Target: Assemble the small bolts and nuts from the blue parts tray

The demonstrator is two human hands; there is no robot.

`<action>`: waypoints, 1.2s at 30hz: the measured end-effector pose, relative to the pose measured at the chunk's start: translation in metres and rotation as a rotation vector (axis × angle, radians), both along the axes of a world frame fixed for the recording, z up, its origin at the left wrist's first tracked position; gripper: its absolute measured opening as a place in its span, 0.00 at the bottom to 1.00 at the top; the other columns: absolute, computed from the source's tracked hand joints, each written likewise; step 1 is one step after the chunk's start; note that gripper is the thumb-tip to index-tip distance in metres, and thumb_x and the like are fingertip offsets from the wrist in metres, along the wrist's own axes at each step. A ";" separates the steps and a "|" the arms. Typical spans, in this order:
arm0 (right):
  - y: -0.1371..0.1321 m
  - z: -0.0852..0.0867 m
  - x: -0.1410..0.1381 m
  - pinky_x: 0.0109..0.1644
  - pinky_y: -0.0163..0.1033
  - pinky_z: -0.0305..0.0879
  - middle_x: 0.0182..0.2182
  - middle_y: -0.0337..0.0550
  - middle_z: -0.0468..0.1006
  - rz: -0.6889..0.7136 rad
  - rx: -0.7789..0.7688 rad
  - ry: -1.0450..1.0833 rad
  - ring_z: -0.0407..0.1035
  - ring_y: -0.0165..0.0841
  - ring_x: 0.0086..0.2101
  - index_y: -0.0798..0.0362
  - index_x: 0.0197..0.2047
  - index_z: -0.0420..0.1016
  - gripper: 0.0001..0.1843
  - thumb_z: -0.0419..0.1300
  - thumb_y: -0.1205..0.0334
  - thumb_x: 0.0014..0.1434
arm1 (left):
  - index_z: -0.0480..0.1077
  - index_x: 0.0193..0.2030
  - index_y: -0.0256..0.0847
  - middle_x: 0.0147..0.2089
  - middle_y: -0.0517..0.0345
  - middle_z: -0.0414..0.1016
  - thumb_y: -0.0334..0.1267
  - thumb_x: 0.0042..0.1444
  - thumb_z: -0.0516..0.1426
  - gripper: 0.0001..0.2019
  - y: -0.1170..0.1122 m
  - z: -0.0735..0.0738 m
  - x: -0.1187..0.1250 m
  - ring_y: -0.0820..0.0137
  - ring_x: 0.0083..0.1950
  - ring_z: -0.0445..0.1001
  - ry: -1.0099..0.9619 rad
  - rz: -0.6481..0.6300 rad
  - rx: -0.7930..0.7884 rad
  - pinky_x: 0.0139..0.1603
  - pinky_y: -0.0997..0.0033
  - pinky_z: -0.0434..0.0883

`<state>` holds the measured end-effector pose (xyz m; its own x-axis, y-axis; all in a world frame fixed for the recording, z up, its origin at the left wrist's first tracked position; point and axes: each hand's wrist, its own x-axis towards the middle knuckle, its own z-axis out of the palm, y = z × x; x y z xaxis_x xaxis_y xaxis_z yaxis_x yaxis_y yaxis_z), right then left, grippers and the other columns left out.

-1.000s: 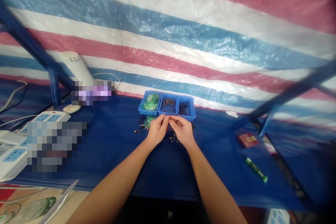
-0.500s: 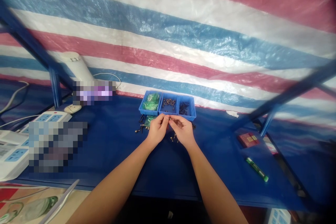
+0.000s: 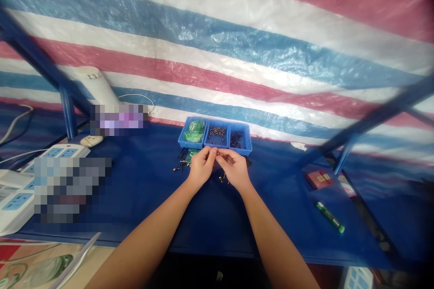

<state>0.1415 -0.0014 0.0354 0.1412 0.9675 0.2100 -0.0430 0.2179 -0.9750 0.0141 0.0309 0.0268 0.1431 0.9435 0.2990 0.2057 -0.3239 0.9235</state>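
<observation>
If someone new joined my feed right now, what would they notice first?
Likely the striped red, white and blue sheet, which fills the background behind the table. Next, the left hand and right hand, close together just in front of three blue bins. Those hold green packets on the left, brass-coloured pieces in the middle and dark pieces on the right.

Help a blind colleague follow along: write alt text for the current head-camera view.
A person's left hand and right hand meet over a blue table, pinching a tiny part too small to identify. Just beyond stand three blue bins holding, left to right, green packets, brass-coloured pieces and dark screws; loose screws lie around the hands.
</observation>
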 end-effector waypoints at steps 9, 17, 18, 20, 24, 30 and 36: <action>0.004 -0.003 0.004 0.46 0.44 0.74 0.37 0.45 0.82 -0.083 0.013 -0.007 0.76 0.38 0.37 0.53 0.41 0.80 0.13 0.65 0.55 0.54 | 0.67 0.40 0.40 0.26 0.62 0.71 0.46 0.62 0.53 0.11 -0.001 -0.003 0.002 0.75 0.25 0.70 -0.047 -0.025 0.013 0.27 0.77 0.65; 0.001 -0.003 0.001 0.46 0.44 0.73 0.38 0.45 0.81 0.000 0.036 -0.025 0.76 0.37 0.37 0.52 0.44 0.79 0.13 0.65 0.57 0.55 | 0.68 0.31 0.39 0.22 0.63 0.68 0.47 0.63 0.51 0.15 0.000 -0.003 0.000 0.75 0.23 0.68 0.023 0.033 0.007 0.26 0.77 0.64; 0.002 -0.004 0.002 0.46 0.44 0.73 0.38 0.45 0.81 -0.003 0.038 -0.028 0.76 0.38 0.38 0.52 0.44 0.80 0.13 0.64 0.57 0.56 | 0.68 0.31 0.39 0.22 0.63 0.68 0.47 0.63 0.51 0.15 0.000 -0.002 0.000 0.75 0.23 0.68 0.018 0.025 0.006 0.26 0.77 0.64; 0.002 -0.005 0.003 0.47 0.45 0.73 0.40 0.46 0.82 -0.016 0.038 -0.024 0.76 0.38 0.39 0.52 0.43 0.80 0.13 0.64 0.57 0.56 | 0.68 0.34 0.39 0.23 0.63 0.69 0.47 0.63 0.52 0.14 -0.001 -0.001 0.000 0.75 0.24 0.68 -0.008 -0.001 0.008 0.26 0.77 0.64; 0.004 -0.006 0.004 0.47 0.46 0.74 0.41 0.46 0.82 -0.031 0.027 0.003 0.76 0.39 0.39 0.52 0.42 0.80 0.13 0.65 0.56 0.55 | 0.68 0.38 0.40 0.25 0.62 0.71 0.47 0.62 0.53 0.12 -0.002 -0.001 0.002 0.75 0.25 0.69 -0.034 -0.020 0.015 0.27 0.77 0.65; 0.002 -0.004 0.001 0.47 0.45 0.74 0.37 0.45 0.82 0.014 0.023 0.001 0.77 0.38 0.37 0.52 0.43 0.80 0.14 0.65 0.56 0.55 | 0.68 0.29 0.38 0.22 0.62 0.68 0.47 0.62 0.52 0.17 0.000 -0.003 -0.001 0.75 0.24 0.67 0.049 0.045 0.039 0.26 0.77 0.63; 0.004 -0.004 0.003 0.49 0.46 0.74 0.40 0.46 0.82 -0.032 0.012 0.022 0.77 0.39 0.39 0.52 0.42 0.80 0.13 0.65 0.55 0.55 | 0.69 0.36 0.39 0.26 0.62 0.71 0.46 0.62 0.53 0.12 -0.001 -0.001 0.000 0.75 0.26 0.69 0.012 0.017 0.051 0.28 0.76 0.66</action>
<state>0.1443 0.0030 0.0310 0.1768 0.9597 0.2182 -0.0573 0.2314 -0.9712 0.0136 0.0299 0.0256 0.1309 0.9293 0.3454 0.2225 -0.3670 0.9032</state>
